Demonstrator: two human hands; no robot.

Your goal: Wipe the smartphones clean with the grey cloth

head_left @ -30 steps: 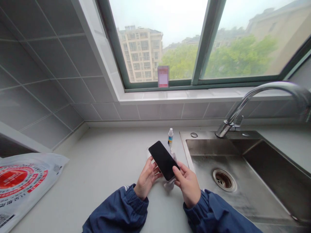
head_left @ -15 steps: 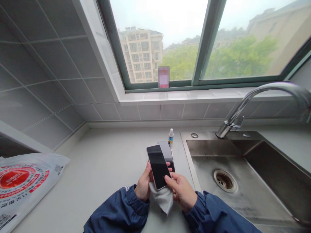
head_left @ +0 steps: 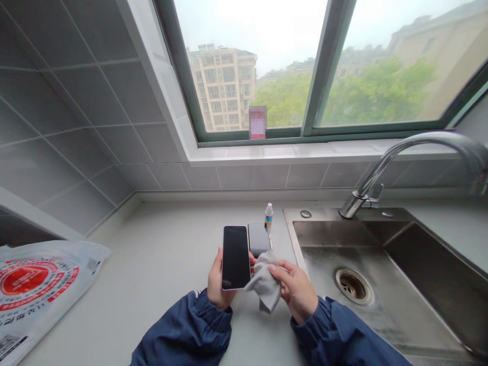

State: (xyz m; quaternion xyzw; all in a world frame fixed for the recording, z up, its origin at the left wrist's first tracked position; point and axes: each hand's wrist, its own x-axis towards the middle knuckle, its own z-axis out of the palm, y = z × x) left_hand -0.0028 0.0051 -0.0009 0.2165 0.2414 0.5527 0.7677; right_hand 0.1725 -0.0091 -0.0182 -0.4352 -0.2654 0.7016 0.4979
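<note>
The near end of the second dark phone (head_left: 258, 239) lying on the pale bench (head_left: 171, 244) is hidden behind the crumpled grey cloth (head_left: 265, 282). The printed white plastic bag (head_left: 34, 284) and curved chrome tap (head_left: 419, 145) are cut off at the picture's edges. The small white dropper bottle's (head_left: 269, 214) label is too small to read.

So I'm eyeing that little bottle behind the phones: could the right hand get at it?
Probably yes: the small bottle stands uncovered, but the right hand would have to drop its grey cloth.
</note>
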